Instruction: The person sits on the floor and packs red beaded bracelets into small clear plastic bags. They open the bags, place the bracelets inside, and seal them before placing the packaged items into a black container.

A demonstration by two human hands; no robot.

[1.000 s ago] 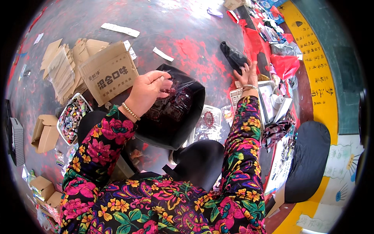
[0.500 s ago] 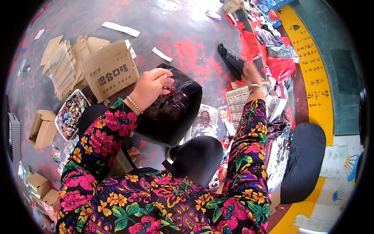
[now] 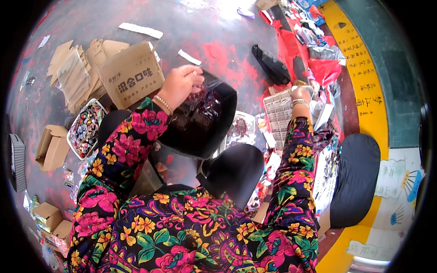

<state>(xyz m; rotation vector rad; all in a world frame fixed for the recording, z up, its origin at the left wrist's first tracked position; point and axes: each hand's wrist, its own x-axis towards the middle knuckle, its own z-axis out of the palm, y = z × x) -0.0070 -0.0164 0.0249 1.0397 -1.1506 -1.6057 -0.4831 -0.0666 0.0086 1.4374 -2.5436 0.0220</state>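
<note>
My left hand (image 3: pixel 182 85) is closed, fingertips pinched on dark red beads (image 3: pixel 196 96) just above a black bin-like container (image 3: pixel 223 123). Shiny clear plastic packets with dark red contents (image 3: pixel 200 111) lie inside it. Over to the right, my right hand (image 3: pixel 302 93) reaches to the far edge of a pale gridded tray (image 3: pixel 277 111). Its fingers are mostly hidden, so whether they hold anything does not show. Beside the container, a clear tray (image 3: pixel 241 129) has a loop of dark red beads in it.
Flattened cardboard (image 3: pixel 84 68) and a brown carton (image 3: pixel 132 75) lie at the left. A white basket (image 3: pixel 98 107) there is full of small colourful trinkets. A crumpled black bag (image 3: pixel 271 66) and red plastic (image 3: pixel 325 70) lie far right. A black stool (image 3: pixel 355 182) stands near the wall.
My right hand has moved away from the black bag, slightly right and down to the tray's edge. My left hand has shifted up a little, still pinched.
</note>
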